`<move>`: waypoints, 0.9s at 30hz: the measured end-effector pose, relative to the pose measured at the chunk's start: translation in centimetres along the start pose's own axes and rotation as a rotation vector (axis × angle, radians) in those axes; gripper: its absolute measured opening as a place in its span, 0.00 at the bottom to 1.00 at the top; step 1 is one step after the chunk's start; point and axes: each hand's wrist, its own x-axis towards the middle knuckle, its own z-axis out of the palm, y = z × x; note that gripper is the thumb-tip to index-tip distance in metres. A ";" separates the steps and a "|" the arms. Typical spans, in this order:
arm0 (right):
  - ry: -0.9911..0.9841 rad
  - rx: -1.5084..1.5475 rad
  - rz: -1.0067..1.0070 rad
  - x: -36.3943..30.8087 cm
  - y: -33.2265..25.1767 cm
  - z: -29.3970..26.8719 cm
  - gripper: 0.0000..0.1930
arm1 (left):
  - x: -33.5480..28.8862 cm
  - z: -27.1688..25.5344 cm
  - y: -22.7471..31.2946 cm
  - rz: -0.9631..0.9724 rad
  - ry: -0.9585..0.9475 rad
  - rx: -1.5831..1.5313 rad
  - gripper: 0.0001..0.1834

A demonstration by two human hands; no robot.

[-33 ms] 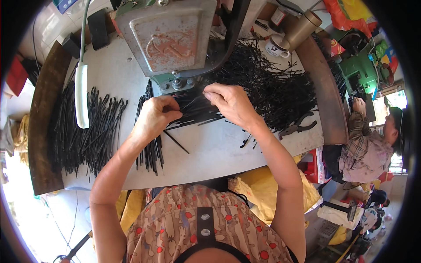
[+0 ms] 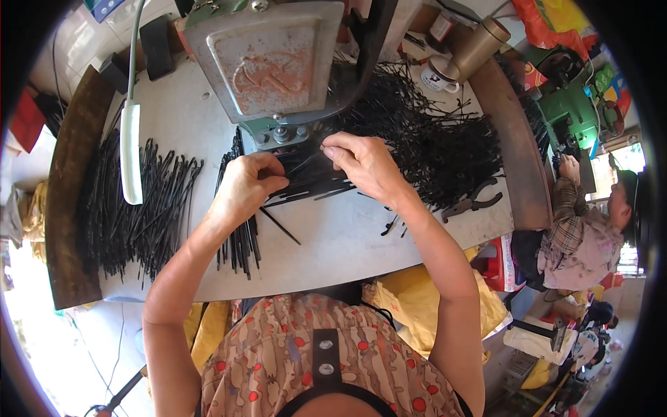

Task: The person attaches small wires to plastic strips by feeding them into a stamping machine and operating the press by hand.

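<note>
My left hand (image 2: 244, 186) is closed in a pinch just in front of the machine's base, and its fingertips hide what they hold. Across from it, my right hand (image 2: 365, 165) pinches the end of a thin black rod, which slants down toward the left fingertips. Under and between the hands lies a layer of black rods (image 2: 313, 182). A narrow bundle of the same rods (image 2: 240, 243) runs toward the table's front edge below my left hand. Directly beyond both hands stands a machine with a worn grey metal cover (image 2: 278, 66) and a bolted green base (image 2: 281, 133).
A large tangled heap of black rods (image 2: 434, 142) fills the right, with pliers (image 2: 472, 199) at its near edge. More rods (image 2: 139, 215) lie left, beneath a white lamp (image 2: 130, 153). An enamel mug (image 2: 438, 75) stands at the back. A co-worker (image 2: 583, 236) sits at right.
</note>
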 end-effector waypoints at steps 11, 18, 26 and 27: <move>-0.056 0.788 0.329 2.0 -1.0 2.4 0.08 | 0.0 -1.7 -2.3 0.265 0.372 0.434 0.08; 0.241 1.196 0.312 2.5 -1.7 4.0 0.06 | 0.7 -0.4 -2.1 0.177 0.315 0.159 0.07; 0.361 1.194 0.232 2.0 -1.8 4.6 0.07 | 0.3 0.0 -1.3 0.101 0.286 0.034 0.08; 0.359 1.192 0.231 2.0 -1.8 4.6 0.07 | 0.2 0.0 -1.2 0.104 0.287 0.037 0.08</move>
